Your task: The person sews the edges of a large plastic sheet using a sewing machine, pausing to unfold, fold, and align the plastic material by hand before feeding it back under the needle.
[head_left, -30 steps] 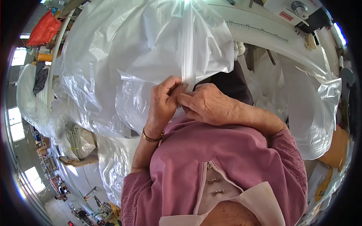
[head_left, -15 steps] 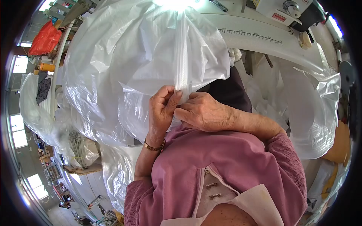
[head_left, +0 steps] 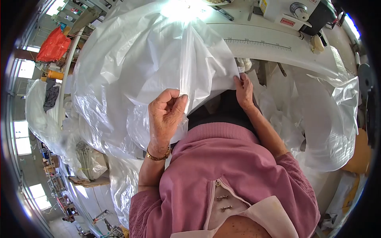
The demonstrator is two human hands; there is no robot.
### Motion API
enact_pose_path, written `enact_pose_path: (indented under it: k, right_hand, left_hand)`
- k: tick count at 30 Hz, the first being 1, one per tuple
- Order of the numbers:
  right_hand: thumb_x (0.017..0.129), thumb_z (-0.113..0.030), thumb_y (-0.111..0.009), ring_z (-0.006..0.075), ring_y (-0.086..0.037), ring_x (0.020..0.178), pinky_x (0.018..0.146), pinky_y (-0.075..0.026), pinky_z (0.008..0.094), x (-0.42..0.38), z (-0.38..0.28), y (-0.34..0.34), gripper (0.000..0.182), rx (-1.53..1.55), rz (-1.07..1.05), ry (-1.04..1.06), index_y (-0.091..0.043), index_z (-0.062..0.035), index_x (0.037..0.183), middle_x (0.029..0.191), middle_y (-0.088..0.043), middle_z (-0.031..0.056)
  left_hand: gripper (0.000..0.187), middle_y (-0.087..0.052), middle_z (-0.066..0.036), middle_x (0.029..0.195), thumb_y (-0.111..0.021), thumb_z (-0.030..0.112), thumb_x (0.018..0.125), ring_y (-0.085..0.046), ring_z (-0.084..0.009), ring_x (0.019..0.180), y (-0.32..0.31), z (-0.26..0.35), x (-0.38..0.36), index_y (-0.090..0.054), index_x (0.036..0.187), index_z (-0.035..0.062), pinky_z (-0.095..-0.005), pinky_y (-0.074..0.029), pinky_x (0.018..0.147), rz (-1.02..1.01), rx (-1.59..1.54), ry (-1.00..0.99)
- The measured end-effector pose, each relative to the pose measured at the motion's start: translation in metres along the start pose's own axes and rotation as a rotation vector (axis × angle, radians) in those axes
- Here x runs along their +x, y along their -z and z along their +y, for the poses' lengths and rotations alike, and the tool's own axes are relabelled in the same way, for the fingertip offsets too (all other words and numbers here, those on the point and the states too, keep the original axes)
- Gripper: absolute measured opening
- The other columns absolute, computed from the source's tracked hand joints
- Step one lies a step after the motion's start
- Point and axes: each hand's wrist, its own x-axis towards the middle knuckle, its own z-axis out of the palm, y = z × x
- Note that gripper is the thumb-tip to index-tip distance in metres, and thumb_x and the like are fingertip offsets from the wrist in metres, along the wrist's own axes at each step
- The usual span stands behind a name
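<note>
Plastic sheet (head_left: 139,59) draped from table (head_left: 297,58) toward lap (head_left: 222,108), top lost in glare. Left hand (head_left: 164,115): thumb and fingers pinching folded strip (head_left: 185,63). Right hand (head_left: 245,90): fingers closed on sheet's corner; contact points partly hidden.

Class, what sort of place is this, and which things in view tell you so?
Probably a sewing workshop: what looks like a sewing machine stands on a worktable with a printed ruler scale, and large translucent plastic sheeting spreads out beside the scale.
</note>
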Motion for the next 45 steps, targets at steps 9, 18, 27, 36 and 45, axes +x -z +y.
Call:
enact_pose_path:
  k: [9, 18, 27, 36, 45]
  right_hand:
    - [0.093, -0.01, -0.056, 0.0316, -0.05, 0.059, 0.054, -0.039, 0.039, -0.008, -0.142, 0.069, 0.022, 0.079, -0.731, 0.353, -0.046, 0.0004, 0.076, 0.065, -0.045, 0.014]
    - [0.087, -0.006, -0.06, 0.0315, -0.052, 0.063, 0.058, -0.043, 0.0394, -0.017, -0.17, 0.058, 0.015, 0.155, -0.812, 0.53, -0.048, 0.0008, 0.081, 0.069, -0.047, 0.0124]
    - [0.078, -0.009, -0.067, 0.0269, -0.058, 0.066, 0.06, -0.046, 0.0371, -0.024, -0.176, 0.05, 0.018, 0.012, -0.845, 0.792, -0.049, -0.0036, 0.079, 0.072, -0.053, 0.009]
    - [0.075, -0.006, -0.068, 0.0245, -0.058, 0.068, 0.062, -0.047, 0.0356, -0.027, -0.175, 0.035, 0.018, 0.024, -0.82, 0.991, -0.056, -0.0015, 0.087, 0.077, -0.056, 0.0079]
    - [0.09, -0.015, -0.064, 0.0232, -0.049, 0.122, 0.101, -0.039, 0.0332, -0.021, -0.126, -0.102, 0.053, 0.546, -0.451, -0.038, -0.038, -0.0005, 0.134, 0.13, -0.051, 0.0152]
  left_hand:
    - [0.011, -0.045, -0.005, 0.057, -0.064, 0.002, 0.085, -0.039, -0.0093, 0.051, -0.017, 0.037, 0.012, -0.054, 0.08, -0.0002, -0.0247, -0.034, 0.048, -0.153, 0.394, -0.276]
    - [0.009, -0.06, -0.017, 0.07, -0.059, -0.004, 0.081, -0.058, -0.0337, 0.06, -0.035, -0.002, 0.002, -0.052, 0.084, -0.0014, -0.0358, -0.044, 0.054, -0.236, 0.426, -0.302]
    - [0.003, -0.058, -0.008, 0.065, -0.057, 0.0, 0.09, -0.055, -0.009, 0.058, -0.023, -0.018, -0.005, -0.056, 0.091, -0.0026, -0.0264, -0.044, 0.052, -0.27, 0.106, -0.052]
    - [0.013, -0.051, 0.0, 0.061, -0.059, 0.009, 0.094, -0.042, -0.0036, 0.056, -0.012, -0.008, -0.012, -0.056, 0.086, -0.0014, -0.0238, -0.037, 0.048, -0.182, 0.053, 0.01]
    - [0.013, -0.049, -0.008, 0.062, -0.067, -0.001, 0.078, -0.047, -0.0248, 0.051, 0.039, 0.057, 0.02, -0.054, 0.079, 0.0031, -0.0313, -0.039, 0.049, -0.015, 0.696, -0.559]
